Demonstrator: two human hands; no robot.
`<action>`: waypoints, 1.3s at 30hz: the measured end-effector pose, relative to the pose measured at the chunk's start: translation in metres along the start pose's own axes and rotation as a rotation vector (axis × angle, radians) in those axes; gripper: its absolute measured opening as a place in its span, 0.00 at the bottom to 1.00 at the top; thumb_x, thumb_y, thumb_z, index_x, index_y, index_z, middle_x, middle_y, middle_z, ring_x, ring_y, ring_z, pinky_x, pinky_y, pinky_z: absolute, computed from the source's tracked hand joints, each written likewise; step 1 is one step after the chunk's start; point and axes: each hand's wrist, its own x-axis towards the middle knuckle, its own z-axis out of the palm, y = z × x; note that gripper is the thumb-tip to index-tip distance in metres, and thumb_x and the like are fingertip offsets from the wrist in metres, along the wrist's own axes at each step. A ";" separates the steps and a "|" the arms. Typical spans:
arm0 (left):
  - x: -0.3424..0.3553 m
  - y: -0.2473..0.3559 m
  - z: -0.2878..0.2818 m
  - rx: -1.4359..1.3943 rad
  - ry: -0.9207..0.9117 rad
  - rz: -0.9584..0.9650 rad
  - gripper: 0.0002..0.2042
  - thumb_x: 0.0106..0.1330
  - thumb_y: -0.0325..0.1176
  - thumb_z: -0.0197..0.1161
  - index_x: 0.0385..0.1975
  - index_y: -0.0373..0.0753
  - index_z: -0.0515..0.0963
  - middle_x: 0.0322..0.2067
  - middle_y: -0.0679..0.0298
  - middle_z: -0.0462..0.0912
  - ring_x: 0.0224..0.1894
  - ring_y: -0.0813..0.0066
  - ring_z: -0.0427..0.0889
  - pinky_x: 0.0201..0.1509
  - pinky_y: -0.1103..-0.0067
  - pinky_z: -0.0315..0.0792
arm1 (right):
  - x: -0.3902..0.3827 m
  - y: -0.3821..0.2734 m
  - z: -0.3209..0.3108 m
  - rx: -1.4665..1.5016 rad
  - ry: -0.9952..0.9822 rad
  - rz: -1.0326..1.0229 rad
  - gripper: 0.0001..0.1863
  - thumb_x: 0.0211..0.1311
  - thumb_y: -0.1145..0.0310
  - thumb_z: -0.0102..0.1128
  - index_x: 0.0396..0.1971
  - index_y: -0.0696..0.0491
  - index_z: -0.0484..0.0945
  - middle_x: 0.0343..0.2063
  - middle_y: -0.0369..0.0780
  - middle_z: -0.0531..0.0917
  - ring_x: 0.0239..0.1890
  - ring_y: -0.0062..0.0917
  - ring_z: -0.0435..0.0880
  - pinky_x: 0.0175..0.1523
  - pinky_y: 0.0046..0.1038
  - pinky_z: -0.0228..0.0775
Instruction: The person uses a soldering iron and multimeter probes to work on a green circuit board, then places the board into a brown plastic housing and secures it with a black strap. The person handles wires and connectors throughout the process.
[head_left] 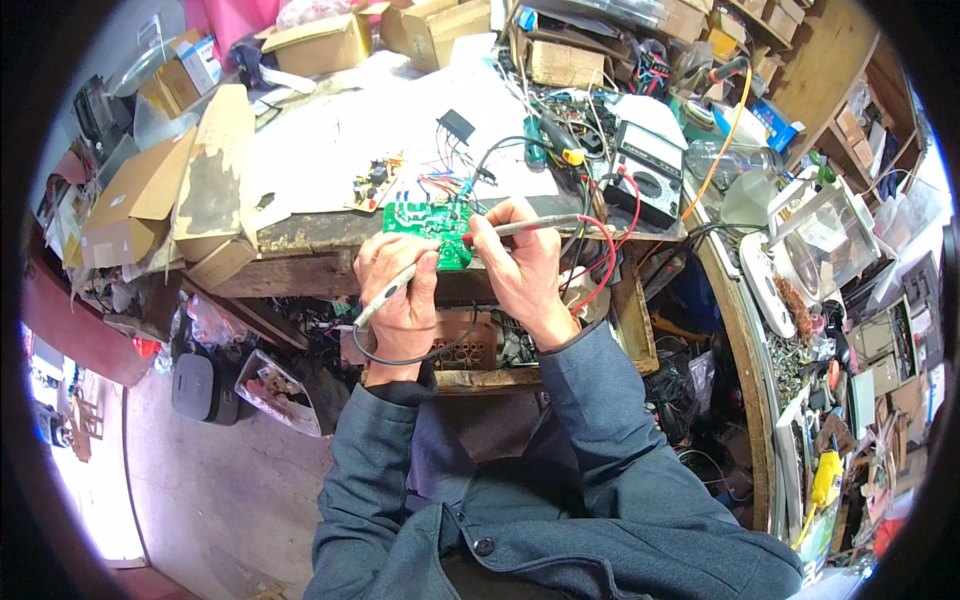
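Note:
My left hand [396, 275] is closed round a pale probe [385, 295] with a black lead. My right hand [522, 265] pinches another pale probe [555, 222] with a red lead. Both hands are at a green circuit board [415, 215] by the bench's front edge; the probe tips are too small to see clearly. Coloured wires run from the board toward a small black module [456, 126]. Behind it, to the left, sits a smaller board with components [378, 176]. An analogue multimeter [655, 195] lies to the right, with leads running from it.
Cardboard boxes [140, 205] crowd the left and back of the bench [300, 240]. A green-handled screwdriver [535, 145] and tangled cables lie near the meter. An open drawer [635, 315] is below my hands. Clutter fills the right shelf, and a white bin [280, 395] stands low left.

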 end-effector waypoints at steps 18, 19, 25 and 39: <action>0.000 0.002 0.000 0.012 -0.003 -0.003 0.06 0.72 0.34 0.68 0.40 0.40 0.85 0.40 0.62 0.87 0.49 0.58 0.81 0.61 0.64 0.70 | 0.000 0.003 -0.002 -0.018 -0.014 -0.013 0.08 0.73 0.72 0.66 0.32 0.58 0.79 0.23 0.34 0.84 0.25 0.11 0.76 0.29 0.19 0.66; 0.000 0.002 0.000 0.008 -0.001 -0.003 0.06 0.72 0.35 0.68 0.40 0.40 0.85 0.40 0.62 0.87 0.49 0.58 0.81 0.61 0.64 0.70 | -0.001 0.004 -0.002 -0.028 -0.022 -0.006 0.08 0.73 0.72 0.66 0.33 0.58 0.79 0.24 0.34 0.85 0.26 0.12 0.77 0.29 0.19 0.68; 0.003 0.001 0.001 0.012 0.027 0.043 0.08 0.76 0.35 0.64 0.43 0.38 0.85 0.42 0.62 0.87 0.50 0.60 0.81 0.66 0.64 0.68 | -0.002 0.014 0.005 0.096 0.033 0.069 0.08 0.76 0.71 0.64 0.40 0.62 0.79 0.32 0.37 0.87 0.35 0.16 0.86 0.40 0.21 0.83; 0.020 0.010 0.009 0.167 -0.018 0.077 0.05 0.67 0.30 0.71 0.41 0.41 0.88 0.40 0.64 0.89 0.49 0.62 0.81 0.61 0.67 0.69 | 0.002 0.010 0.004 0.081 0.048 0.013 0.09 0.73 0.68 0.68 0.39 0.59 0.81 0.26 0.36 0.86 0.28 0.15 0.85 0.32 0.21 0.74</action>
